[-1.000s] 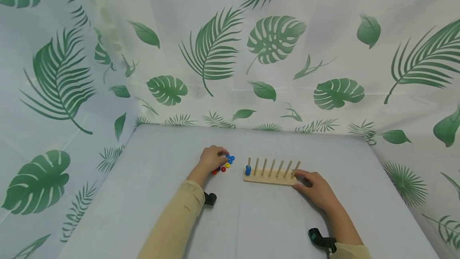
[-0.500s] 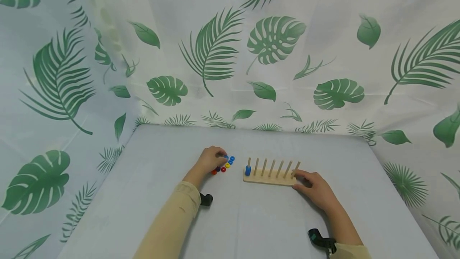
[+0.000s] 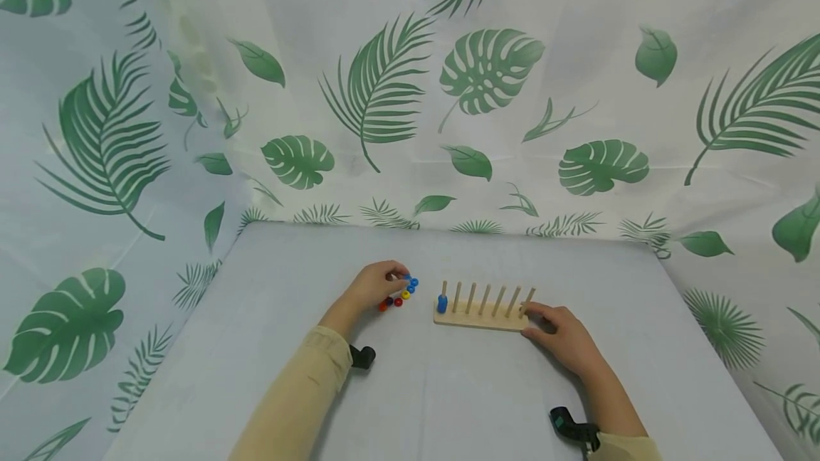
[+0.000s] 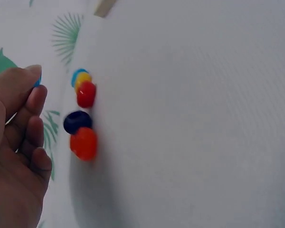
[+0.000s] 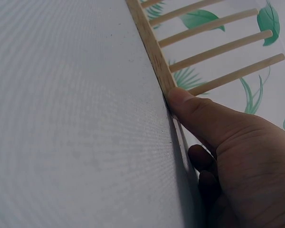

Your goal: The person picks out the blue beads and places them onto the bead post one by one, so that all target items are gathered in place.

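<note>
My left hand pinches a small blue bead between thumb and forefinger, most of it hidden by the fingertips. Beside that hand, loose beads lie in a cluster on the table: blue, yellow, red, dark blue and orange. A wooden peg board with a row of upright pegs stands to the right, blue beads threaded on its leftmost peg. My right hand grips the board's right end, its thumb on the front edge in the right wrist view.
A white cloth covers the table. Behind and at the sides hangs a white curtain printed with green leaves. Black wrist cameras sit on both wrists, below the beige sleeves.
My left forearm has swung a little to the left, while the left fingers stay close to the beads. The right hand and the peg board have kept their place.
</note>
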Demonstrator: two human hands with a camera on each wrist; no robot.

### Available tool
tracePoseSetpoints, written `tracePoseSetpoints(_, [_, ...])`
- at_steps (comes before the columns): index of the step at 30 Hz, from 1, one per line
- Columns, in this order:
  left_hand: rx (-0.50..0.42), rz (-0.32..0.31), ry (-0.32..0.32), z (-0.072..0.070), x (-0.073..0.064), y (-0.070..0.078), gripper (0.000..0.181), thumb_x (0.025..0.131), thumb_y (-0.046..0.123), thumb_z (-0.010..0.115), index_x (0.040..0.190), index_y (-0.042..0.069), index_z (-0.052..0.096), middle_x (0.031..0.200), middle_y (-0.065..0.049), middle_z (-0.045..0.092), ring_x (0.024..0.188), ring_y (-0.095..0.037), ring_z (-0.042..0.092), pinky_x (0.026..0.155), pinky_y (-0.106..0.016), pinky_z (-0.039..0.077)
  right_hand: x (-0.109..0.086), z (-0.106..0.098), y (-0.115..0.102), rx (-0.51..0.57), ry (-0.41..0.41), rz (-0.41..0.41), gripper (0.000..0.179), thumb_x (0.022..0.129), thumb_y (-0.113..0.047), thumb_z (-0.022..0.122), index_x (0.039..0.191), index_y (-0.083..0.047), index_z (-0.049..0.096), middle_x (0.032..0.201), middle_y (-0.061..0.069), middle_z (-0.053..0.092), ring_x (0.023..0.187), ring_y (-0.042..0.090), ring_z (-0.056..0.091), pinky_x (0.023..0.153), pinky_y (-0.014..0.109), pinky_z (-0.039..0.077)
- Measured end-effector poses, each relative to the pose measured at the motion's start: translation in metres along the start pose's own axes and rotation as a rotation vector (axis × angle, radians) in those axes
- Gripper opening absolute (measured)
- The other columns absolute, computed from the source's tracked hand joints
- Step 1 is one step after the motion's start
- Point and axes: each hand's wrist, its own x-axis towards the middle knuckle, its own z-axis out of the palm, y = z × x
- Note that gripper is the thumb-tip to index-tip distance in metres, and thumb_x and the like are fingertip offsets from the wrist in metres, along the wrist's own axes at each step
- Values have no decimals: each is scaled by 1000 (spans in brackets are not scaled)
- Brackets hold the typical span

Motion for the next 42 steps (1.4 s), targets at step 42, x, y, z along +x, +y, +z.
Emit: tracePoseSetpoints(42, [1,304,-2,10,-22,74,21,96,36,65,115,28,68,107,13,66,94,-8,56,74,-25,47,0,1,1,-3,1,22,52,87,-42,74,133,-20,61,123,13,62,114,33,56,97,58,44])
